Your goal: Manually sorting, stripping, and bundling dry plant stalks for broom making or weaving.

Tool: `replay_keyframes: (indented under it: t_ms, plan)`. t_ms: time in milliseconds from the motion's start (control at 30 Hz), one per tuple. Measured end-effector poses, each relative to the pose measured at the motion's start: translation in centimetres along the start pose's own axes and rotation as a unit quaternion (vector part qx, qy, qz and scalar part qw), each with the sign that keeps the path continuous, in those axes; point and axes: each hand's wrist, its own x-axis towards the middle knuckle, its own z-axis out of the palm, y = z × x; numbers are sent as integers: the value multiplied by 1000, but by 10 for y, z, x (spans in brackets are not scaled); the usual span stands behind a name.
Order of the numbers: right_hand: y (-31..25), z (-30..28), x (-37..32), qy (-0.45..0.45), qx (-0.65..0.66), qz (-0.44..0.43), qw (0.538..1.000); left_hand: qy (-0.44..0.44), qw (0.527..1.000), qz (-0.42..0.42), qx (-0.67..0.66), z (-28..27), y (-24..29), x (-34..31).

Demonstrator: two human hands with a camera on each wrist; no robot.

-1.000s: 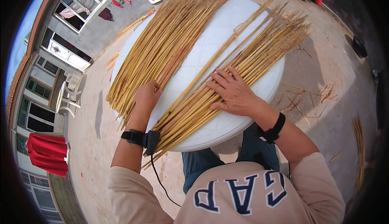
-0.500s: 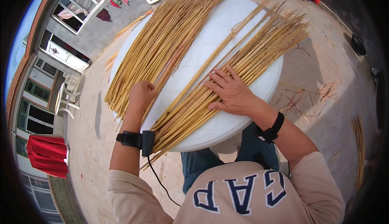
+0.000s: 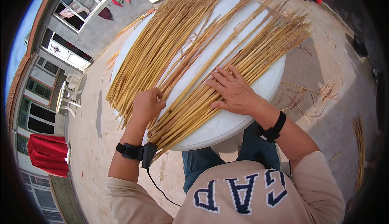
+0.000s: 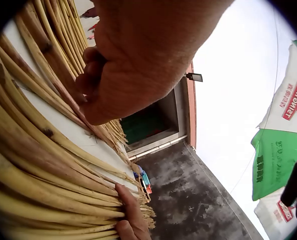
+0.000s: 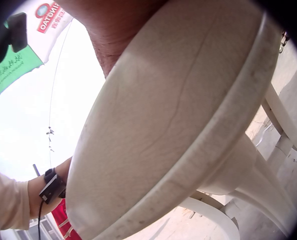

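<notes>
Two spreads of dry yellow stalks with feathery tops lie on a round white table (image 3: 194,141): a left pile (image 3: 152,57) and a right bundle (image 3: 247,66). My left hand (image 3: 146,107) is between their near ends, fingers curled, pinching a few reddish stalks (image 3: 184,68) beside the left pile. In the left wrist view, the left hand's fingertips (image 4: 86,102) are on these stalks. My right hand (image 3: 234,92) rests on the right bundle, fingers spread and fairly straight. In the right wrist view the table (image 5: 158,115) hides that hand's fingers.
One long bent stalk (image 3: 221,51) lies along the right bundle's left side. Loose stalks (image 3: 359,155) and scraps (image 3: 327,91) are on the concrete floor. A white chair (image 3: 67,98) stands at left, near a hanging red garment (image 3: 48,154).
My left hand first drew slightly left, then shifted right. A few reddish stalks have come away from the left pile into the gap. The right hand stays on the right bundle.
</notes>
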Motion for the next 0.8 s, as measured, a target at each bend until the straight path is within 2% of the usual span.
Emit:
replay_keyframes:
  t_ms: [67, 200, 300, 367, 500, 567, 600, 667, 700, 767, 800]
  plan:
    - [-1, -2, 1, -2, 2, -1, 1000, 51, 997, -3, 58, -8, -9, 8]
    - [-2, -3, 0, -1, 6, 1, 1000, 59, 996, -45, 54, -8, -29, 14]
    - [-2, -4, 0, 2, 8, 3, 1000, 85, 993, -73, 27, -4, -47, 18]
    - [-2, -4, 0, 4, 6, -2, 1000, 97, 984, -144, -49, -7, -54, 21]
    - [-2, -2, 1, 6, 6, -2, 1000, 99, 979, -167, -64, -3, -71, 25]
    - [-2, -2, 1, 20, 29, -1, 999, 138, 980, -138, -45, 2, -78, 30]
    - [-1, -1, 1, 20, 29, 0, 999, 138, 980, -138, -45, 2, -78, 33]
    - [-1, 1, 0, 24, 25, -2, 999, 39, 973, -211, -84, 3, -72, 37]
    - [-1, 1, 0, 24, 24, -2, 999, 39, 973, -211, -85, 8, -71, 37]
    - [-1, -2, 1, 14, 19, -3, 1000, 125, 986, -102, 36, 25, -65, 38]
    - [-1, -3, 0, 14, 18, 0, 1000, 83, 991, -108, 8, 11, -32, 36]
